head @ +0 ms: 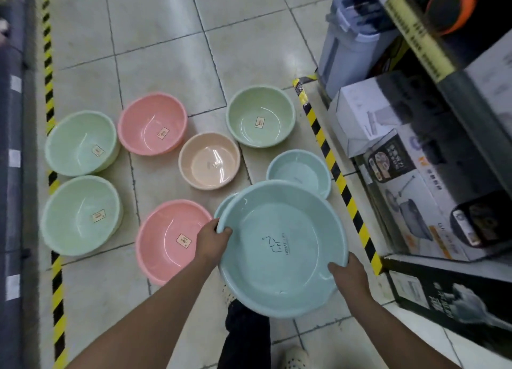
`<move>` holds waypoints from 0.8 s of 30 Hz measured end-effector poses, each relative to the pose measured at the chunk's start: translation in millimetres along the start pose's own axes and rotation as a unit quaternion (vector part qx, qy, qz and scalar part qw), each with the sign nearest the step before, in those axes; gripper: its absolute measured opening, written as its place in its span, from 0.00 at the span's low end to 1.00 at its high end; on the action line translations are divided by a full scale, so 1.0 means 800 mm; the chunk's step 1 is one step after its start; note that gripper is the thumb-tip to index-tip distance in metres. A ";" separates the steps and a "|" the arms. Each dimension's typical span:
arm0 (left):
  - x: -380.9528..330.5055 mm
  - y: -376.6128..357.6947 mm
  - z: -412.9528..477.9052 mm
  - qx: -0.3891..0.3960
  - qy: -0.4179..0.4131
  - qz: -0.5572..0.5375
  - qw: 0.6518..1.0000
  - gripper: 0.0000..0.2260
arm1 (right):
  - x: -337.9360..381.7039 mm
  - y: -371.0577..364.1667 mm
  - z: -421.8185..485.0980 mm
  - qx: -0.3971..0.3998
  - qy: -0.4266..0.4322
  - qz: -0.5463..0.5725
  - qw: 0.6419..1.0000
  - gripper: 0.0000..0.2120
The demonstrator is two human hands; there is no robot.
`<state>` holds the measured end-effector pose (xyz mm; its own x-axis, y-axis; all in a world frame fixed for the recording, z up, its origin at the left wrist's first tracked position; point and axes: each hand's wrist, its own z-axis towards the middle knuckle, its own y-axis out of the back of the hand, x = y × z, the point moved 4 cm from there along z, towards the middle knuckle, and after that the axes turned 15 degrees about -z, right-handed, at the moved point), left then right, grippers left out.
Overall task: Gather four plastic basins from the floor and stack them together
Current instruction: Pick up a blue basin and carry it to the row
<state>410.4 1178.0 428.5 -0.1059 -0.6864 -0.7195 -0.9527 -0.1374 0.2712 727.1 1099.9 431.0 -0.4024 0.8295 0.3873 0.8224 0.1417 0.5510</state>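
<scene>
Right, both hands are on the big blue basin [279,258]. The left hand [213,241] hooks its left rim, thumb inside. The right hand [350,274] grips the near right rim, so the basin hangs tilted above the floor. Under its left edge peeks a second blue rim [223,206]; nested or lying on the floor, I cannot tell. Behind, partly covered, a smaller blue basin [297,172] sits on the tiles.

Count the rest. There are three green: far green basin [81,143], near green basin [81,215] and right green basin [260,116]. There are two pink: far pink basin [152,123] and near pink basin [171,240]. And there's one peach basin [209,161].

All stand upright on a pale tiled floor [166,50] with dark grout, edged by yellow-and-black tape [336,175] on both sides. At right, a shop shelf [471,114] holds boxes [368,114] and a grey-blue bin [349,44].
</scene>
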 end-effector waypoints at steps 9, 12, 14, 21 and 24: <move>-0.069 -0.037 0.097 0.061 0.025 0.019 0.998 0.11 | 0.095 0.034 0.090 -0.037 -0.023 -0.058 0.997 0.11; -0.076 -0.061 0.131 0.063 0.038 0.011 0.997 0.13 | 0.114 0.041 0.137 -0.045 -0.019 -0.066 0.997 0.13; -0.077 -0.081 0.159 0.059 0.042 0.007 0.997 0.13 | 0.124 0.043 0.174 -0.049 -0.015 -0.069 0.996 0.15; -0.048 -0.173 0.265 0.036 0.046 0.000 0.998 0.14 | 0.123 0.038 0.328 -0.031 -0.009 -0.094 0.995 0.11; -0.018 -0.211 0.313 0.043 0.055 0.022 0.997 0.14 | 0.112 0.031 0.395 -0.008 -0.010 -0.109 0.994 0.10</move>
<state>501.7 1390.4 233.0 -0.1203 -0.7652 -0.6325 -0.9691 -0.0476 0.2420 838.6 1348.8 245.7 -0.5614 0.7911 0.2430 0.7107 0.3105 0.6313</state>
